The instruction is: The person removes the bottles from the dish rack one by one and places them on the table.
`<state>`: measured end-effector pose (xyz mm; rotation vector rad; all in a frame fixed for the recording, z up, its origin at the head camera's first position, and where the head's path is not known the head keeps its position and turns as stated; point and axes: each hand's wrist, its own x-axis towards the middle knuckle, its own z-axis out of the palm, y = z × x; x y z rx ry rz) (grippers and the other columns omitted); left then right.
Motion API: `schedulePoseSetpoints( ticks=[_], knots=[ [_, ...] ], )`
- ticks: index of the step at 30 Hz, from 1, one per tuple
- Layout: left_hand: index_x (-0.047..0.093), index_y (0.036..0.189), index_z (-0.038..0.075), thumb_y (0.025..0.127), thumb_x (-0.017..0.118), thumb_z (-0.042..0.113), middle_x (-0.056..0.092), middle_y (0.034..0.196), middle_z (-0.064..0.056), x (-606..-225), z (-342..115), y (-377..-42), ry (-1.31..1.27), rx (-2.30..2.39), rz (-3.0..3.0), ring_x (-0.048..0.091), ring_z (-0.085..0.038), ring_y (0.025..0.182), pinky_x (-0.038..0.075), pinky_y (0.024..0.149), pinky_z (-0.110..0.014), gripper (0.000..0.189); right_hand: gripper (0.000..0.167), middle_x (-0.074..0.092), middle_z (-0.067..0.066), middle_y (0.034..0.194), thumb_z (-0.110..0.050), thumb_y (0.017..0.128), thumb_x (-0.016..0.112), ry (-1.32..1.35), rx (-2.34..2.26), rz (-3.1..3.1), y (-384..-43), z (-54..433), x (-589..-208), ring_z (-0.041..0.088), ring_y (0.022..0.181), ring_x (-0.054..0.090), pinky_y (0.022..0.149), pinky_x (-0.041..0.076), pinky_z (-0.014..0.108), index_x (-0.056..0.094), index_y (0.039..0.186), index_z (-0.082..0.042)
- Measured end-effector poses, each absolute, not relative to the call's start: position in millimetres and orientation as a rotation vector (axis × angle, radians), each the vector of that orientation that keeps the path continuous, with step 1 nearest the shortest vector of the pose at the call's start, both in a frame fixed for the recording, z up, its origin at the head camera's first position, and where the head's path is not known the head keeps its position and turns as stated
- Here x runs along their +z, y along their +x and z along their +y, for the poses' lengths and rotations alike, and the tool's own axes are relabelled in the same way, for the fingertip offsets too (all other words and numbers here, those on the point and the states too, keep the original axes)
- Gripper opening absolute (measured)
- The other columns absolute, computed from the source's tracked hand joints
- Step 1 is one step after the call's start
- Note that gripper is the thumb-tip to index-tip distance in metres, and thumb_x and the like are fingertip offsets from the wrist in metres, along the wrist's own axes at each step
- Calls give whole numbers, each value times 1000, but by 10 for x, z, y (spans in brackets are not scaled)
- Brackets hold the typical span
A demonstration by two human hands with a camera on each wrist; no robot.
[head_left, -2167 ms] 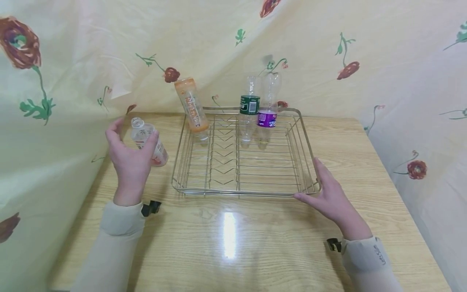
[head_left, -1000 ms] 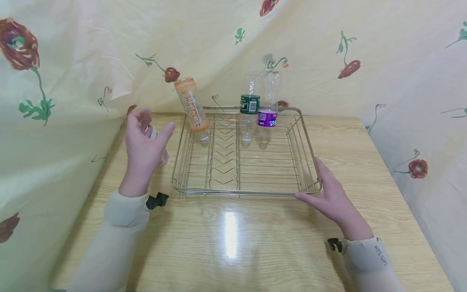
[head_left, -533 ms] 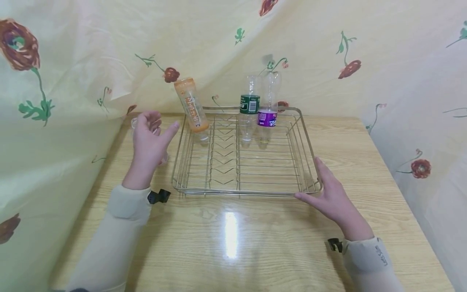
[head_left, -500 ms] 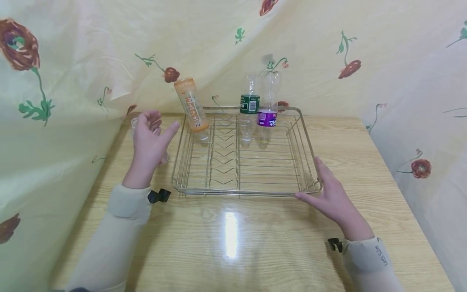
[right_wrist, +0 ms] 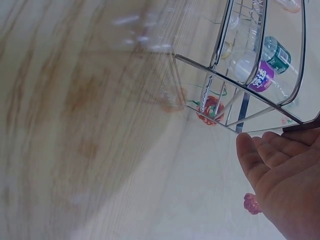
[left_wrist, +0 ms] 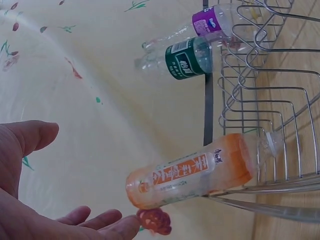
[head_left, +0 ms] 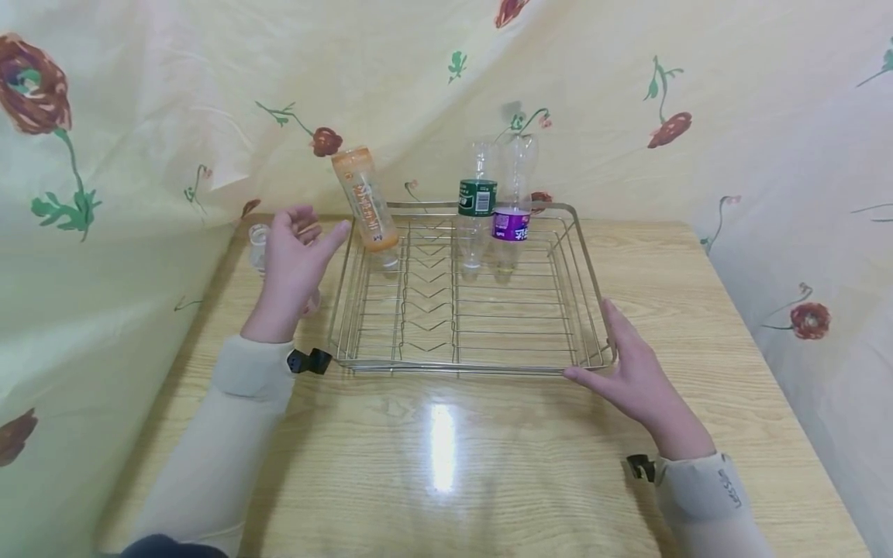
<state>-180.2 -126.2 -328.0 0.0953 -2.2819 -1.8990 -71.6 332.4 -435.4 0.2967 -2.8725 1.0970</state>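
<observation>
Left hand [head_left: 291,267] has its grip wide, nothing in it, near the orange bottle [head_left: 366,200] leaning neck-down in the rack [head_left: 588,260], maybe to drain; right hand [head_left: 638,380], fingers spread, probably steadies the corner.

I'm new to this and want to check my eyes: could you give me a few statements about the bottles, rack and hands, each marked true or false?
1. The right hand is at the near right corner of the rack. True.
2. The orange-labelled bottle stands perfectly upright. False: it is tilted.
3. The green-labelled bottle and purple-labelled bottle are side by side in the rack. True.
4. Every bottle is in the rack. False: a clear bottle is outside it, partly hidden behind the left hand.
5. The left hand holds nothing. True.
</observation>
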Motion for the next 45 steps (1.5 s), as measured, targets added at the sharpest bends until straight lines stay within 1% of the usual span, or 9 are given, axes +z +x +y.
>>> schedulePoseSetpoints(
  ticks=[4,11,17,20,24,28,34,43,45],
  knots=[
    [38,146,3,89,80,40,44,146,-11,-3282,-1263,-1849,102,-1873,-2310,44,-29,134,43,108,-38,79,123,7,19,167,-42,80,88,295,1099,-2872,-719,3325,-4345,45,149,11,116,14,66,4,164,-13],
    [37,146,4,89,79,42,42,146,-10,-3311,-1257,-1925,141,-1867,-2351,43,-28,135,43,108,-39,80,123,7,17,167,-42,80,88,290,1112,-2872,-719,3320,-4340,43,150,10,117,14,65,3,165,-16],
    [35,149,4,91,77,43,41,149,-12,-3324,-1248,-1980,176,-1851,-2406,41,-31,137,42,108,-41,82,122,7,21,167,-42,81,87,296,1090,-2876,-718,3320,-4346,47,149,10,114,14,70,3,165,-19],
    [33,149,4,90,76,47,41,149,-13,-3320,-1248,-2008,193,-1843,-2455,42,-30,137,42,109,-42,84,122,7,20,167,-43,80,88,283,1091,-2880,-717,3320,-4349,46,149,10,115,15,69,3,165,-19],
    [29,153,8,88,75,55,38,153,-11,-3309,-1246,-2047,244,-1874,-2519,39,-28,138,37,111,-46,93,122,7,17,167,-43,80,88,271,1099,-2884,-718,3322,-4350,44,150,10,115,15,68,3,165,-20],
    [25,157,11,86,74,61,35,156,-8,-3297,-1236,-2086,276,-1907,-2560,36,-28,139,34,113,-48,100,122,5,17,167,-43,80,88,282,1101,-2878,-717,3327,-4352,46,149,9,114,13,69,2,165,-21],
    [23,157,11,88,74,58,33,157,-9,-3307,-1234,-2147,312,-1941,-2562,35,-29,140,33,114,-47,98,122,6,17,167,-42,80,88,283,1104,-2878,-712,3322,-4349,45,149,11,115,14,68,4,165,-18],
    [19,160,11,89,73,57,33,158,-11,-3301,-1220,-2205,323,-1979,-2583,34,-30,142,30,116,-48,100,121,7,18,167,-44,81,87,282,1099,-2880,-705,3322,-4359,45,150,10,114,15,69,3,165,-21],
    [19,160,11,89,73,58,33,158,-11,-3290,-1212,-2218,326,-1964,-2600,34,-30,142,31,116,-48,101,121,7,16,168,-45,81,87,274,1095,-2885,-710,3324,-4362,44,150,10,115,15,68,3,165,-22]
  ],
)
